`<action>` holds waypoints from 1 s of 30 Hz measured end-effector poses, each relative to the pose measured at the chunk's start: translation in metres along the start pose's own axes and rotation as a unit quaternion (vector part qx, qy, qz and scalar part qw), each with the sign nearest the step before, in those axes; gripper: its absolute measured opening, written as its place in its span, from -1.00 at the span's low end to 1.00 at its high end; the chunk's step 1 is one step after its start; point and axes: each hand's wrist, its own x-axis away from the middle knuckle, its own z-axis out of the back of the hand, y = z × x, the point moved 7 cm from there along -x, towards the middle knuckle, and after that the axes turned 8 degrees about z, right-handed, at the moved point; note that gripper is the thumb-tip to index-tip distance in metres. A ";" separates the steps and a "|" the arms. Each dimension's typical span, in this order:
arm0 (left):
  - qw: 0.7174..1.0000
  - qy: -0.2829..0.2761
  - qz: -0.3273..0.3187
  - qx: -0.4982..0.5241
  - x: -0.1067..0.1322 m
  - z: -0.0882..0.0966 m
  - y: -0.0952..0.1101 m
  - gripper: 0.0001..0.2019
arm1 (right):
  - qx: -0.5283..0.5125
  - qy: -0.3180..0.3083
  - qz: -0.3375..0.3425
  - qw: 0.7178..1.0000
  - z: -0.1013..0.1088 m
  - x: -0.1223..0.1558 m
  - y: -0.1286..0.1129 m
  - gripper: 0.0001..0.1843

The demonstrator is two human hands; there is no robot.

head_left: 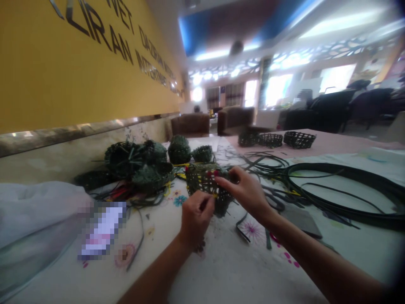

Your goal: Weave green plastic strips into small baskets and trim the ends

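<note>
One green basket on my feed, between left hand and right hand, over the white tablecloth. Left: curled nearly closed at its near side; I cannot tell what it pinches. Right: partly closed, thumb and fingers holding near the rim. Three baskets beyond.

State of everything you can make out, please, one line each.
woven basket: open-meshed, partly hidden by the hands
left hand: fingers curled against the basket; anything pinched is hidden
right hand: thumb and fingers on the basket
strip coil: coiled, lying flat
loose strips: scattered
rightmost basket: upright, open-topped
ceiling light: lit
</note>
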 end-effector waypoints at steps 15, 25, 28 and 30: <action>0.994 -0.022 0.090 0.064 -0.008 0.001 -0.013 -0.89 | -0.007 -0.016 0.037 0.999 -0.002 -0.001 -0.002 -0.47; 0.883 -0.175 0.315 0.300 0.002 -0.027 -0.034 -0.78 | -0.005 -0.008 0.015 1.000 -0.002 -0.002 0.002 -0.48; 0.971 -0.114 0.154 0.140 -0.005 -0.013 -0.021 -0.84 | -0.006 -0.012 0.004 1.000 -0.003 -0.003 0.006 -0.47; 0.999 -0.052 0.008 0.007 -0.005 -0.005 -0.005 -0.89 | -0.008 -0.010 0.003 1.000 -0.003 -0.004 0.007 -0.47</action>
